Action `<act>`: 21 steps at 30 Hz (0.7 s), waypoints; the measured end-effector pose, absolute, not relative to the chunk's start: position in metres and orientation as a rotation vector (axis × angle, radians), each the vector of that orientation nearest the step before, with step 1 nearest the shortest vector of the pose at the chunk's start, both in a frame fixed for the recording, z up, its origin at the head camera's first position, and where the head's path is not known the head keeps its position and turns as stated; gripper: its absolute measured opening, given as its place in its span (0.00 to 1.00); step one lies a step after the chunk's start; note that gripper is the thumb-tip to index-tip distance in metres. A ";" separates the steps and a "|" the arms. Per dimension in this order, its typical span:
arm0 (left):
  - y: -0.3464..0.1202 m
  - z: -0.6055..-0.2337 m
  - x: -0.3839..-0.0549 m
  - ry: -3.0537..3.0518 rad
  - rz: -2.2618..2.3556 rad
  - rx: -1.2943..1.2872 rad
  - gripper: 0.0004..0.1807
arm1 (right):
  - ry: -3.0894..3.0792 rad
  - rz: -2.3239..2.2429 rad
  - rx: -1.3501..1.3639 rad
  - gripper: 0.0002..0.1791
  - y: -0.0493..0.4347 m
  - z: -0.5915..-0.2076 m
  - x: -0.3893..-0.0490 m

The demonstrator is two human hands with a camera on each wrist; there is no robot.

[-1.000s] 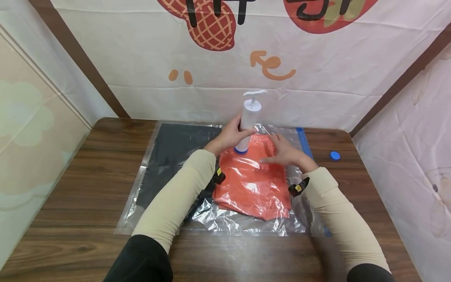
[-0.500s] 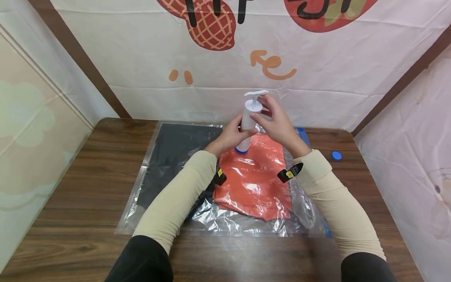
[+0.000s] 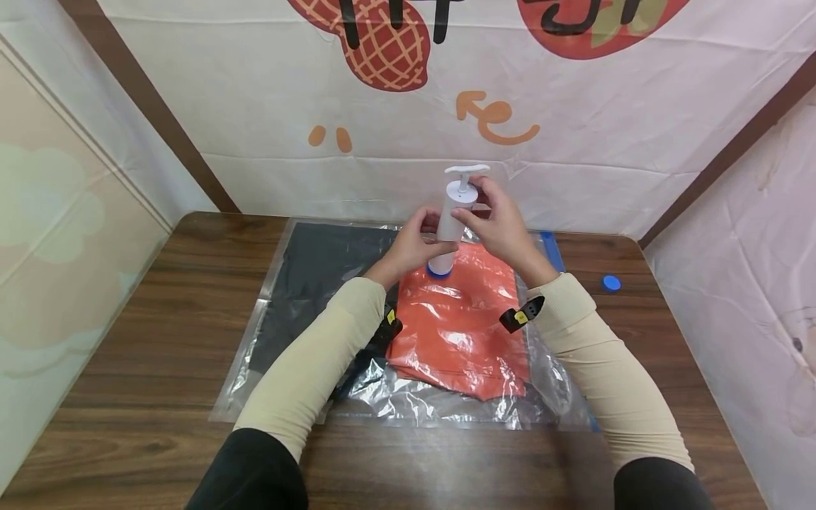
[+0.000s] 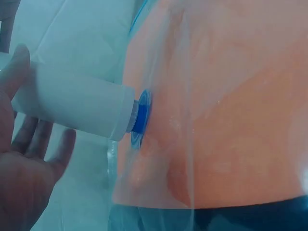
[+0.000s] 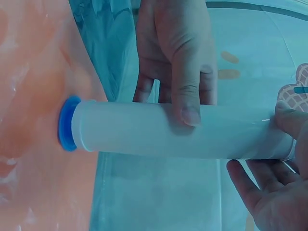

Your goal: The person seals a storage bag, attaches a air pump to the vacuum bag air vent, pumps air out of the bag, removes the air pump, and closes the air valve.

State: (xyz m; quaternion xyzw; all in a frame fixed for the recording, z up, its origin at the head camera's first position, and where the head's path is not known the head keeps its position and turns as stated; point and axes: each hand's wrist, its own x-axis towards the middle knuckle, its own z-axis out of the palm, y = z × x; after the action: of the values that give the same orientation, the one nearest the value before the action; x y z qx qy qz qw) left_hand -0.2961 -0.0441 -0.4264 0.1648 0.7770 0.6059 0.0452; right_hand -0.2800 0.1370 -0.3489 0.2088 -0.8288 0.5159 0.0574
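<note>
A white hand vacuum pump (image 3: 451, 225) with a T-shaped handle stands upright, its lower end on the blue valve (image 4: 140, 120) of a clear vacuum storage bag (image 3: 440, 411). Folded orange cloth (image 3: 459, 333) and dark cloth (image 3: 319, 262) show through the plastic. My left hand (image 3: 413, 244) loosely holds the middle of the pump's barrel, with its thumb across the front and fingers behind. Higher up, just under the handle, my right hand (image 3: 503, 221) grips the barrel between thumb and fingers.
A round blue cap (image 3: 610, 283) lies on the brown wooden table (image 3: 127, 340) to the right of the bag. The bag's blue edge strip (image 3: 552, 249) runs along its right side. A printed white cloth (image 3: 268, 92) hangs close behind the table.
My right hand has risen from beside the orange cloth to the top of the pump and taken hold there. The left hand has slid slightly lower on the barrel.
</note>
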 end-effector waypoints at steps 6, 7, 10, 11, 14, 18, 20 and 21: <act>-0.048 -0.428 -0.296 2.325 1.879 0.546 0.30 | -2.515 1.564 0.608 0.31 0.133 -0.349 -0.280; -0.049 -0.428 -0.296 2.319 1.877 0.557 0.30 | -2.513 1.573 0.604 0.31 0.133 -0.350 -0.280; -0.050 -0.429 -0.295 2.310 1.869 0.573 0.31 | -2.513 1.601 0.583 0.31 0.134 -0.352 -0.281; -0.049 -0.430 -0.295 2.309 1.874 0.569 0.32 | -2.508 1.606 0.582 0.31 0.135 -0.356 -0.284; -0.048 -0.432 -0.294 2.319 1.884 0.519 0.33 | -2.507 1.609 0.574 0.32 0.135 -0.359 -0.284; -0.048 -0.434 -0.291 2.337 1.900 0.472 0.29 | -2.498 1.597 0.578 0.33 0.133 -0.360 -0.285; -0.049 -0.434 -0.291 2.355 1.895 0.471 0.27 | -2.494 1.598 0.581 0.33 0.132 -0.360 -0.285; -0.049 -0.434 -0.291 2.361 1.892 0.471 0.26 | -2.492 1.601 0.582 0.33 0.132 -0.360 -0.285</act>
State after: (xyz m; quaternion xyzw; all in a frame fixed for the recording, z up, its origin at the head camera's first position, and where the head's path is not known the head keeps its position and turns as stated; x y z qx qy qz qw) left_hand -0.2911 -0.0492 -0.4341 0.1538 0.7704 0.6175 0.0398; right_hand -0.2848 0.1317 -0.3598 0.1925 -0.8240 0.5293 0.0616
